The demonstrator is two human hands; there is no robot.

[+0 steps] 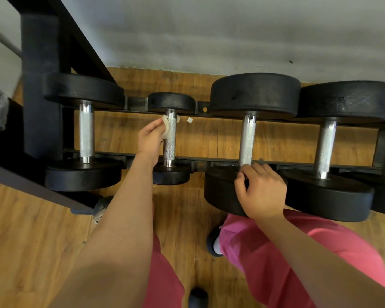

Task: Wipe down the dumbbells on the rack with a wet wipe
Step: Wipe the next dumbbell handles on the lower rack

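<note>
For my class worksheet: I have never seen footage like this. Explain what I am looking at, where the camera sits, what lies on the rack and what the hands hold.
No machine here: a person works bare-handed, and the one picture comes from a camera worn on their head, looking down. Black dumbbells with metal handles lie side by side on a rack above a wooden floor. The left hand holds a wet wipe against the handle of the small dumbbell. The right hand grips the near end of the larger dumbbell beside it. The pink trousers are the person's own.
</note>
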